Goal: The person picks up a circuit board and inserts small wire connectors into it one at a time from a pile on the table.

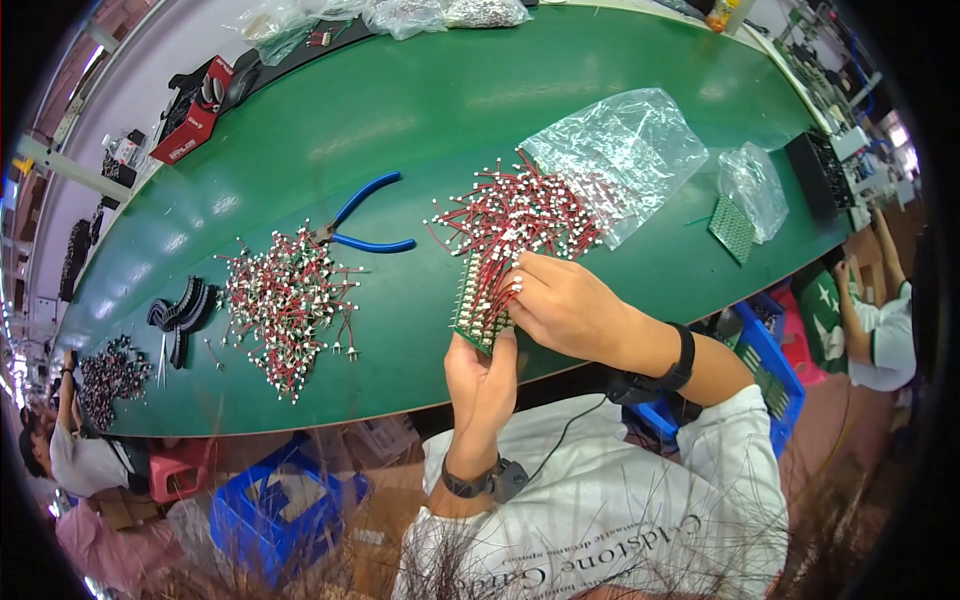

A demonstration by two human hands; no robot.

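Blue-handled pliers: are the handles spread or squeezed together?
Spread: the pliers lie on the green table with their two blue handles wide apart. The jaws are too small to tell.

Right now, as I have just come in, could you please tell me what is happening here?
One person's left hand holds a green board at its near end, and the right hand is at the red wires over it; exactly what this hand grips is hidden. Just beyond lies a heap of similar wires, partly covered by a clear bag. Blue-handled pliers lie between this and another heap on the left.
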